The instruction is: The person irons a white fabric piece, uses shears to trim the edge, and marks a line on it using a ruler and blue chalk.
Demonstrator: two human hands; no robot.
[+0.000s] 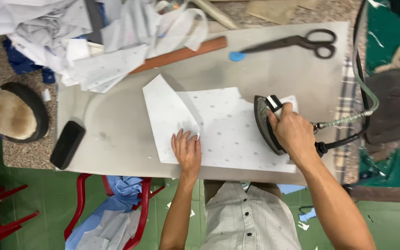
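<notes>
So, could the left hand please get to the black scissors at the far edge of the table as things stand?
Probably yes: the left hand lies flat on the white fabric, holding nothing, and the table between it and the scissors is bare.

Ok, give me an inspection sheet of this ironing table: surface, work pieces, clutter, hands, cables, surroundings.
Surface: grey padded table, bare toward the near-left corner.
Job's things: white dotted fabric piece, one flap folded over at its left; iron resting on its right end.
Clutter: scissors, blue chalk, wooden stick, heap of cut fabric, black block.
Hands: left hand flat on the fabric, fingers spread; right hand closed on the iron's handle.
Cables: hose and black cord run off to the right.
Surroundings: red chair holding blue cloth, green floor.
</notes>
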